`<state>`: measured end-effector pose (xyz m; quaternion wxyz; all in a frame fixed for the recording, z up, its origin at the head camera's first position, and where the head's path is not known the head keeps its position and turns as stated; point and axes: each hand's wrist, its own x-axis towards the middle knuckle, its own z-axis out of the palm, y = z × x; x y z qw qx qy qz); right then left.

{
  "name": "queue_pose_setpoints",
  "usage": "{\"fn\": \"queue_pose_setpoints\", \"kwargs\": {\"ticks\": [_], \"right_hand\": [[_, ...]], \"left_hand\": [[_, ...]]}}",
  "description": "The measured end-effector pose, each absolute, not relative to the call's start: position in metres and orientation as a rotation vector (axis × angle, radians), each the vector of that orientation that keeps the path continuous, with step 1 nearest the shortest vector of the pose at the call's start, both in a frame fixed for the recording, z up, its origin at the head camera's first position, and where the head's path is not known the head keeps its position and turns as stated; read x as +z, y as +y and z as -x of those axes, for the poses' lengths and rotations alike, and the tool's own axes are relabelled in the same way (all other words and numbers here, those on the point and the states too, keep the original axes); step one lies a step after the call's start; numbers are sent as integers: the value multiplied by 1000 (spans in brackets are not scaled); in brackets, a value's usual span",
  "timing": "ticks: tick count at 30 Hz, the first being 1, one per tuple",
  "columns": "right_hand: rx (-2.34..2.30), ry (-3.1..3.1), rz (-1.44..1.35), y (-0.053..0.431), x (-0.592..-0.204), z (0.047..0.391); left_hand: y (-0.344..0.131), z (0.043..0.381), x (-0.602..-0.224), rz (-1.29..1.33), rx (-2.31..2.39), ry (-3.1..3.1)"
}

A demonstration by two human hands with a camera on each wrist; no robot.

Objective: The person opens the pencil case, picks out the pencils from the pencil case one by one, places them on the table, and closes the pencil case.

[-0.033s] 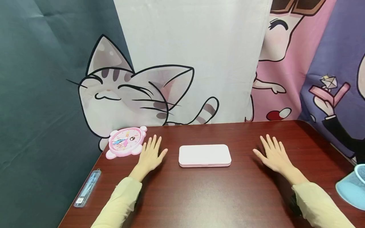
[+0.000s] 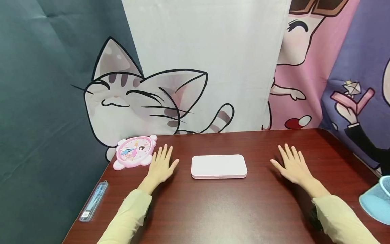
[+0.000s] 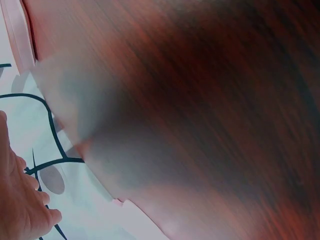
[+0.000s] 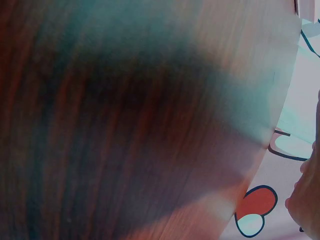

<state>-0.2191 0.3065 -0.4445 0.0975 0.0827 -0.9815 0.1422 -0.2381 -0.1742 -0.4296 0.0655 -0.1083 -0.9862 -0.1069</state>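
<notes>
My left hand (image 2: 159,169) is held palm down over the table with its fingers straight and spread. Just left of its fingertips lies a pink animal-shaped clock (image 2: 135,151). My right hand (image 2: 294,168), likewise palm down with straight fingers, holds nothing. Between the two hands, apart from both, is a flat white case with a pink lower edge (image 2: 218,166), its lid closed. In the left wrist view part of my left hand (image 3: 25,205) shows at the lower left; the right wrist view catches only an edge of my right hand (image 4: 306,200).
A slim clear box with blue contents (image 2: 93,202) lies along the left edge of the dark red-brown table (image 2: 225,210). At the far right stands a light blue mesh holder (image 2: 376,203), cut off by the frame. Cartoon-printed curtains (image 2: 207,40) hang behind the table.
</notes>
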Motion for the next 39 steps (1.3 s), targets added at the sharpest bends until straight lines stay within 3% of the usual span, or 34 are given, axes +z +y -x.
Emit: {"fn": "queue_pose_setpoints", "kwargs": {"ticks": [20, 31, 39], "right_hand": [[435, -2930, -292, 287, -441, 227], [414, -2924, -504, 228, -438, 242], [392, -2897, -764, 177, -442, 243]], "left_hand": [[-169, 241, -433, 354, -361, -3000], [-145, 245, -429, 489, -477, -3025], [-128, 252, -434, 749, -543, -3033]]}}
